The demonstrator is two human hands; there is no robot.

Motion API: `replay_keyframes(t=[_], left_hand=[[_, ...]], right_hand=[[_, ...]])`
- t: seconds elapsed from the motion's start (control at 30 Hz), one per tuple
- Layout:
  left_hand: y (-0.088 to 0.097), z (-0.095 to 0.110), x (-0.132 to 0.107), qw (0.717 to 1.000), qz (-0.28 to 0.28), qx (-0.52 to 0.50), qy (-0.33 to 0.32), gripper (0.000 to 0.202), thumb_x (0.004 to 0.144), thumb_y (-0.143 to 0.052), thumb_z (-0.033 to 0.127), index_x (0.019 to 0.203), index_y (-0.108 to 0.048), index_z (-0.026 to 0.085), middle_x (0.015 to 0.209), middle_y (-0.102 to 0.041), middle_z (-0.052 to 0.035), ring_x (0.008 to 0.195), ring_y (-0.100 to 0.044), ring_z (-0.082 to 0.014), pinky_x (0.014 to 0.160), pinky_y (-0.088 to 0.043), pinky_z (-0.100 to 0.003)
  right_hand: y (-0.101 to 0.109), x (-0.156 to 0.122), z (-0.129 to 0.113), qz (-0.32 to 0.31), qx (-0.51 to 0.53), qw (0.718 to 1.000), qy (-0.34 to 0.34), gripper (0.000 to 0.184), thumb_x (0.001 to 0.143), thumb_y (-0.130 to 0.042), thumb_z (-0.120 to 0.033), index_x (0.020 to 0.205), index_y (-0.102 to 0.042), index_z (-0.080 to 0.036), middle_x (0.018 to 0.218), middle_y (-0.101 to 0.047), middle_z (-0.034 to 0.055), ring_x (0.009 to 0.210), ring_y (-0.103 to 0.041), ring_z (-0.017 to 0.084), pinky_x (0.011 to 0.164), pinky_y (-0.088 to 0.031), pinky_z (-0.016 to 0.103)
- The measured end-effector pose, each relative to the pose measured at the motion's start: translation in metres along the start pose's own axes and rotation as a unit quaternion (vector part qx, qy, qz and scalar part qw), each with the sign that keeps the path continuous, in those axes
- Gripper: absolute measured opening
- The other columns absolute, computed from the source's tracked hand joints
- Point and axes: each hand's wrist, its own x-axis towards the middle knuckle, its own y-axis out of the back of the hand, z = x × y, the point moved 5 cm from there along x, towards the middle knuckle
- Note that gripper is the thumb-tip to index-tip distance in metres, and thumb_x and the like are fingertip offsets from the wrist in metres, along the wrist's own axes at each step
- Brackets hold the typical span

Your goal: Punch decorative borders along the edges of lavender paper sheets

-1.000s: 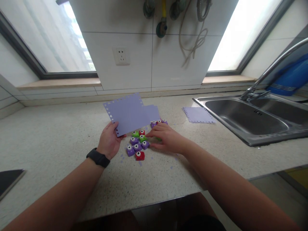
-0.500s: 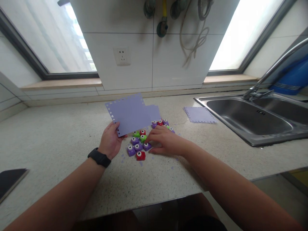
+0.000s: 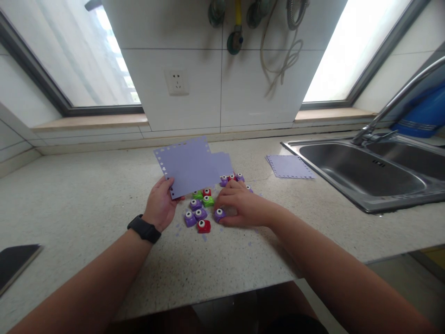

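Observation:
My left hand (image 3: 160,204), with a black watch on the wrist, pinches the lower left corner of a purple paper sheet (image 3: 187,169). Shaped holes run along the sheet's left, top and part of its right edge. It is held up at a tilt above the counter. My right hand (image 3: 239,204) has its thumb and fingers around a small purple craft punch (image 3: 219,215) with a white top button. Left of it stand other punches: a red punch (image 3: 203,226), a green punch (image 3: 208,201) and several purple ones. More punches behind my right hand are partly hidden by it.
A stack of purple sheets (image 3: 290,166) with punched edges lies beside the steel sink (image 3: 333,181). Another purple sheet (image 3: 222,162) lies behind the held one. Small purple paper bits (image 3: 204,238) dot the counter. A dark flat object (image 3: 17,264) lies at the left.
My right hand has taken hold of the purple punch and shifted it slightly right, away from the others. The left hand and its sheet have hardly moved.

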Motion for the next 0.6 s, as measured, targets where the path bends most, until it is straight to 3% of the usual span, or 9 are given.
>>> replay_keyframes(t=[0.13, 0.3, 0.43, 0.6], left_hand=[[-0.001, 0.001, -0.002, 1.0, 0.007, 0.008, 0.003, 0.012, 0.083, -0.071, 0.023, 0.092, -0.065, 0.02, 0.082, -0.065, 0.003, 0.057, -0.057, -0.0121, 0.038, -0.044, -0.021], [-0.002, 0.002, -0.004, 1.0, 0.005, 0.023, 0.004, 0.015, 0.081, -0.073, 0.026, 0.089, -0.062, 0.02, 0.071, -0.059, 0.0052, 0.049, -0.055, -0.0111, 0.033, -0.037, -0.019], [-0.004, 0.002, -0.006, 0.999, -0.016, 0.039, 0.011, 0.022, 0.08, -0.073, 0.03, 0.096, -0.062, 0.02, 0.069, -0.062, 0.0039, 0.044, -0.062, -0.015, 0.03, -0.031, -0.018], [-0.005, 0.002, -0.007, 0.998, -0.028, 0.064, 0.009, 0.023, 0.083, -0.072, 0.033, 0.099, -0.062, 0.02, 0.065, -0.059, 0.0057, 0.037, -0.055, -0.0111, 0.028, -0.026, -0.015]], right_hand=[[0.013, -0.006, 0.008, 0.053, 0.084, 0.995, -0.003, 0.022, 0.09, -0.079, -0.032, 0.107, -0.074, -0.019, 0.1, -0.072, 0.0076, 0.096, -0.062, 0.023, 0.09, -0.048, 0.039], [0.018, -0.016, 0.032, 0.127, 0.208, 0.965, -0.098, 0.025, 0.091, -0.077, -0.038, 0.107, -0.068, -0.022, 0.079, -0.065, -0.0017, 0.069, -0.058, 0.014, 0.065, -0.046, 0.03], [0.013, -0.016, 0.05, 0.176, 0.349, 0.912, -0.127, 0.031, 0.089, -0.08, -0.041, 0.107, -0.062, -0.023, 0.084, -0.068, -0.0007, 0.068, -0.06, 0.014, 0.063, -0.048, 0.03], [0.012, -0.013, 0.061, 0.234, 0.462, 0.838, -0.169, 0.038, 0.082, -0.086, -0.039, 0.106, -0.059, -0.025, 0.086, -0.073, -0.0007, 0.067, -0.066, 0.014, 0.061, -0.053, 0.029]])
